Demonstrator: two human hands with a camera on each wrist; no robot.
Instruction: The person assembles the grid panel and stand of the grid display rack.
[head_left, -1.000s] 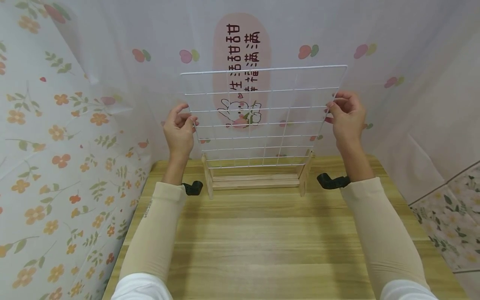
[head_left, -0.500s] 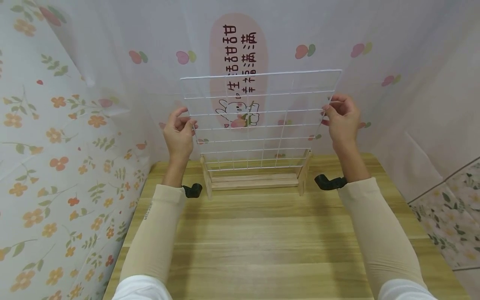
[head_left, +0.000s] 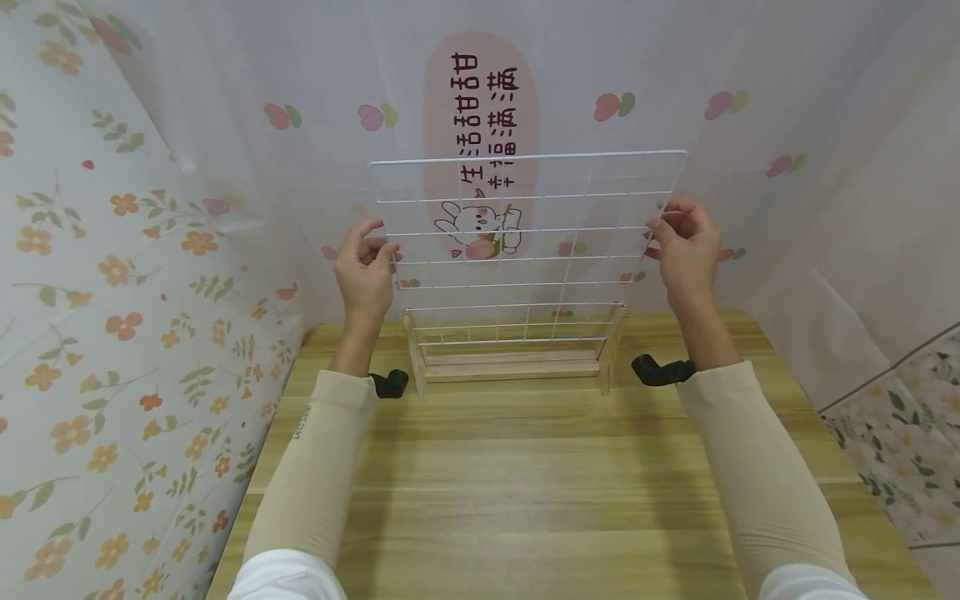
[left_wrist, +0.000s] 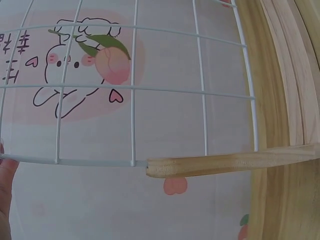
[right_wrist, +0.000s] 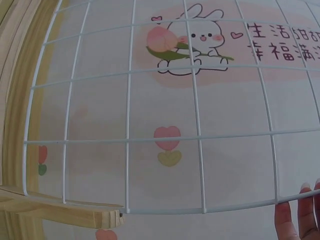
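A white wire grid panel (head_left: pixel 528 157) stands nearly upright between the two side posts of a light wooden stand (head_left: pixel 513 375). My left hand (head_left: pixel 366 271) pinches the panel's left edge about halfway up. On the opposite edge, my right hand (head_left: pixel 686 254) pinches the wire between thumb and fingers. In the left wrist view the side wire lines up with the tip of one wooden post (left_wrist: pixel 210 164). The right wrist view has the other post (right_wrist: pixel 75 211) with its tip at the grid's side wire. How deep the wire sits in the posts cannot be told.
The stand rests near the back of a wood-grain table (head_left: pixel 495 483). Behind it hangs a pale printed cloth (head_left: pixel 300 183) with a bunny picture, and a floral cloth (head_left: pixel 150 333) covers the left side. Black wrist mounts (head_left: pixel 663 371) stick out from both wrists.
The grid has come down a little between the posts, its top edge lower than before. Both hands have moved down with it, still gripping its sides. The stand stays in place.
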